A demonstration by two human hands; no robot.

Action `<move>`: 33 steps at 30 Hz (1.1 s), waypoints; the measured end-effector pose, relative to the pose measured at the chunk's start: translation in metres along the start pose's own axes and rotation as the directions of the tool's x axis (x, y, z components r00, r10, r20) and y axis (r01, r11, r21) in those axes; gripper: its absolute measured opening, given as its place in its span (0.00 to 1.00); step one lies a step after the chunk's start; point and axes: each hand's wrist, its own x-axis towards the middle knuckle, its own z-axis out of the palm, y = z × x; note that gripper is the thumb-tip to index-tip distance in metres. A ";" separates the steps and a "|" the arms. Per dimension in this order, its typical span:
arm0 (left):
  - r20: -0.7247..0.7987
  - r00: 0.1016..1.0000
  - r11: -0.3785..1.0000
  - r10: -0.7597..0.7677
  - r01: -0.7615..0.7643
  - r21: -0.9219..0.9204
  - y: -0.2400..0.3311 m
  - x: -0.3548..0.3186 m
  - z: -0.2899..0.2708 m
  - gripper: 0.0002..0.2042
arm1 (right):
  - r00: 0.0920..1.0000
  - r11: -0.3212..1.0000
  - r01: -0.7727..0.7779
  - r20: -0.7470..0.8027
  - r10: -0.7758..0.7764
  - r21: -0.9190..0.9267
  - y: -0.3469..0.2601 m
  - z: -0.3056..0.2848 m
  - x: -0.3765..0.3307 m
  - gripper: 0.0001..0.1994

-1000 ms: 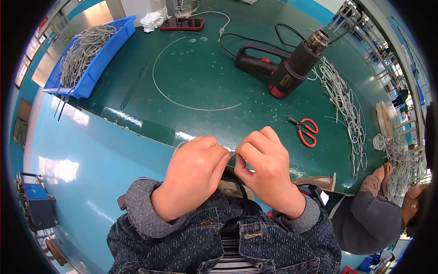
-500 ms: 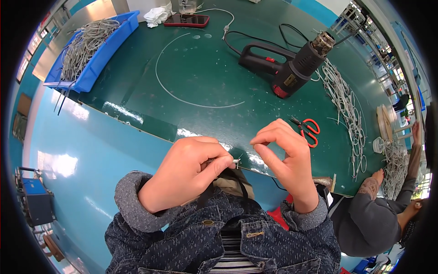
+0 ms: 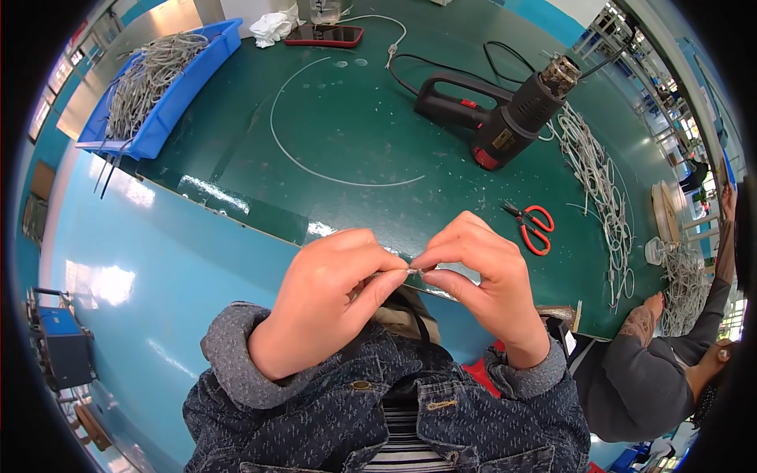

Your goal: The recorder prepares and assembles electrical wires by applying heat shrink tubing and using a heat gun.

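Note:
Just off the table's front edge, my left hand (image 3: 331,288) pinches a thin grey cable end (image 3: 412,271) between thumb and forefinger. From the right, the fingertips of my right hand (image 3: 485,272) close on the fine strands at its tip. Most of the cable is hidden by my hands. Red-handled snips (image 3: 538,229) lie on the green table beyond my right hand, their jaws pointing away to the left. A black heat gun (image 3: 512,122) stands farther back, nozzle up. One clear curved strand (image 3: 276,134) rests on the tabletop.
At the far left a blue tray (image 3: 185,79) holds many tangled grey cables. A red-edged phone (image 3: 325,35) and crumpled tissue (image 3: 272,27) lie at the back. Cable bundles (image 3: 599,173) spread along the right. A co-worker in dark grey (image 3: 646,374) sits at the right, hand near another cable pile (image 3: 684,292).
My right hand has moved left and now meets the cable end, where its fingertips were apart from it before. My left hand keeps its pinch. The co-worker's raised arm has shifted slightly.

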 end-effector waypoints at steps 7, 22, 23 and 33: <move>-0.111 0.991 0.994 0.077 -0.067 0.088 0.011 -0.001 0.004 0.06 | 0.993 0.975 -0.088 -0.060 0.102 0.206 0.003 0.002 -0.005 0.07; -0.159 0.986 0.999 -0.045 0.044 -0.014 0.012 -0.006 0.012 0.06 | 0.982 0.991 0.072 -0.168 -0.090 -0.111 -0.003 0.008 -0.005 0.10; -0.172 0.974 0.981 -0.151 0.125 -0.150 0.012 -0.008 0.017 0.06 | 0.980 0.997 0.042 -0.193 -0.055 -0.072 -0.002 0.010 -0.006 0.09; -0.295 0.954 0.982 -0.058 0.002 -0.187 -0.001 -0.005 0.018 0.03 | 0.901 0.590 -0.370 0.122 0.417 0.717 -0.004 0.042 -0.005 0.05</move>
